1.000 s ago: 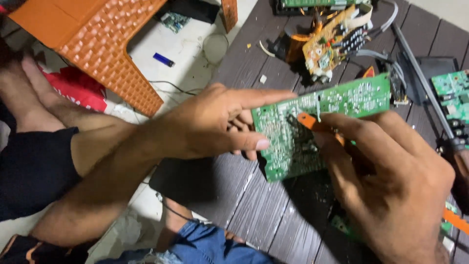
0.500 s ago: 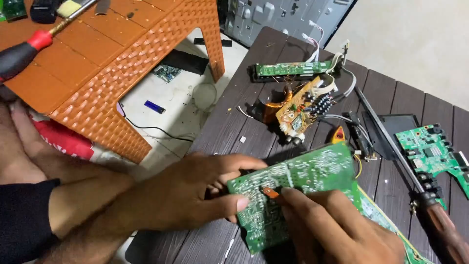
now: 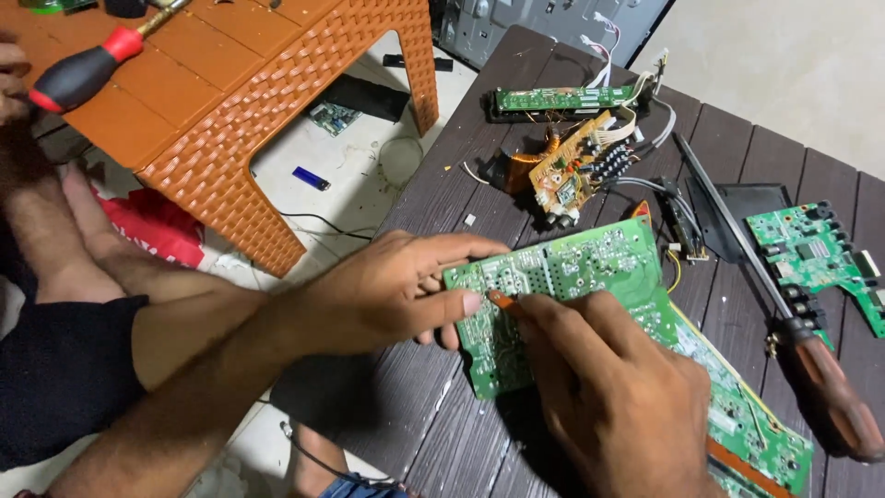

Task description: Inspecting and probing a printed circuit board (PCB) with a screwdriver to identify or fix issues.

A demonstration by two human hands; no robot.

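A green circuit board is held tilted above the dark slatted table, solder side up. My left hand grips its left edge, thumb on top. My right hand pinches a small orange-handled tool whose tip rests on the board near the left edge. Most of the tool is hidden in my fist. Under my right hand lies another green board flat on the table.
On the table lie a brown-handled screwdriver, a yellow board with wires, a long narrow green board and a green board at the right. An orange plastic stool carries a red-handled screwdriver. My bare leg is at left.
The view has tilted up and back, so the board and both hands now sit lower in view. My hands keep the same grip on the board and the tool.
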